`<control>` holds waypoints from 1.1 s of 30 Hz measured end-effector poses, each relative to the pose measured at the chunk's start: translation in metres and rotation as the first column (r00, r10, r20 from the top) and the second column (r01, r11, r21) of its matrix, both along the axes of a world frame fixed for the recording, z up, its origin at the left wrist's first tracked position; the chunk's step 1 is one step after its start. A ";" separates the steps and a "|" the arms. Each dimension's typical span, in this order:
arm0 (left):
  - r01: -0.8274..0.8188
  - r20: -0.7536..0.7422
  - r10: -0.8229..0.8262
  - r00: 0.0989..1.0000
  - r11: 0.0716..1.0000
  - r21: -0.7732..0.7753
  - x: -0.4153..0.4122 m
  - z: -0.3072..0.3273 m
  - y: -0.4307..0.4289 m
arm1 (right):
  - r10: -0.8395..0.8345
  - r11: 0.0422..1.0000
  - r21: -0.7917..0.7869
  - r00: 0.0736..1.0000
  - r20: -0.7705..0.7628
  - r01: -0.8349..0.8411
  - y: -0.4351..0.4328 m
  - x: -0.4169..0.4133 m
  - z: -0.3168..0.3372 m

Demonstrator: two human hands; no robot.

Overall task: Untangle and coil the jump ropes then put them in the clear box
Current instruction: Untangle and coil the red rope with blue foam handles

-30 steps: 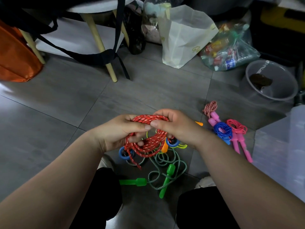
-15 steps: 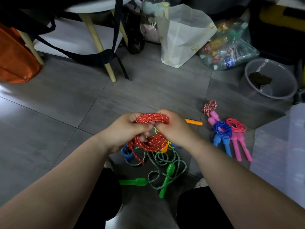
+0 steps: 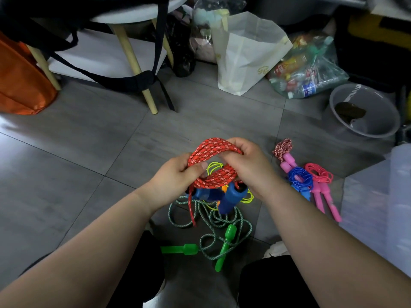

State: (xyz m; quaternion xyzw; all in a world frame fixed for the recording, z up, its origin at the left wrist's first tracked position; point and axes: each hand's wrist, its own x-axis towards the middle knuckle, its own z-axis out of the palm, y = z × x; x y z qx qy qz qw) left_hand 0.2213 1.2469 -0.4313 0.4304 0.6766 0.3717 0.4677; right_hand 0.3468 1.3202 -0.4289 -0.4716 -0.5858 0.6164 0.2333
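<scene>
Grey floor (image 3: 89,152), centre frame: left hand (image 3: 175,181) and right hand (image 3: 249,167) both clench red rope (image 3: 213,147), likely to stop loops springing apart; blue handles (image 3: 231,196) dangle below.

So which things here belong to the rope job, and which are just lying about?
Job: red rope, held in left hand and right hand; green rope; yellow rope; blue rope; pink rope; clear box.
Lying about: white bag; grey bowl; orange bag.
</scene>
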 end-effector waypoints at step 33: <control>0.171 -0.352 -0.327 0.877 0.897 -0.407 -0.021 0.000 -0.003 | -0.009 0.895 0.385 0.853 0.522 -0.226 0.014 0.022 -0.003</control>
